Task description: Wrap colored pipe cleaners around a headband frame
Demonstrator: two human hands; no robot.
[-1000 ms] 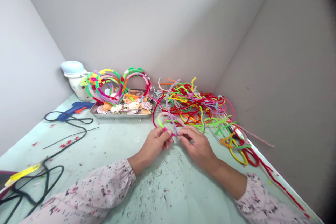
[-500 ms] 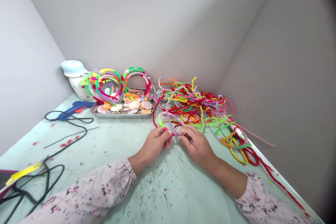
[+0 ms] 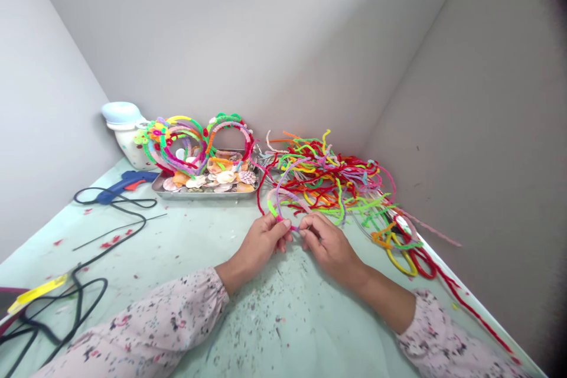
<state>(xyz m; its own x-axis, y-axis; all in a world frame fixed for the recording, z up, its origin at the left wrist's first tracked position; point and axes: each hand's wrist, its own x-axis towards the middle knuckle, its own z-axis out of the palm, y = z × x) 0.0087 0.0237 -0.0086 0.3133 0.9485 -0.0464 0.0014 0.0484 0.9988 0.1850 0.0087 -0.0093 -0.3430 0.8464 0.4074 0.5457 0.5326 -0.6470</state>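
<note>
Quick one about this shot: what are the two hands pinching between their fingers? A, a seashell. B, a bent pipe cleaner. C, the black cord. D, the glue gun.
B. The left hand and right hand meet at the end of a bent pipe cleaner, lavender and green, which arcs up from between their fingers.

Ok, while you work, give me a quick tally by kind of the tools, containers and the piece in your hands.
Pipe-cleaner band being held: 1
Hot glue gun: 1
Metal tray of seashells: 1
White pot with pale blue lid: 1
Total: 4
</note>
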